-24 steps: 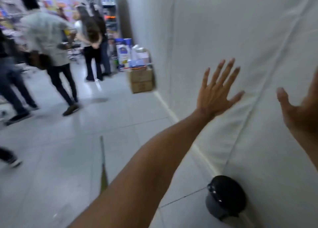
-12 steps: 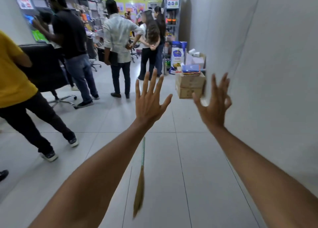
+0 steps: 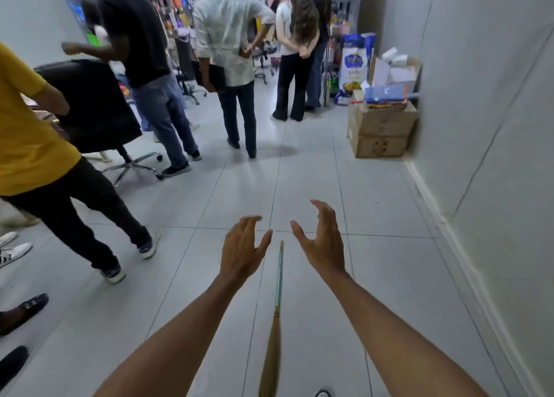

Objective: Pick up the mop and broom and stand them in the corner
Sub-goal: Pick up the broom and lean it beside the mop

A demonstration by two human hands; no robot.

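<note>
I see both hands drop from the raised spread of half a second ago, left hand and right hand open and empty, flanking the broom lying at six o'clock (mop unseen), ready for pickup.

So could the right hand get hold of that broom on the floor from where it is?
Probably yes. The right hand is open and empty just beside the tip of the broom, with only bare floor around the handle and nothing lying between them.
</note>
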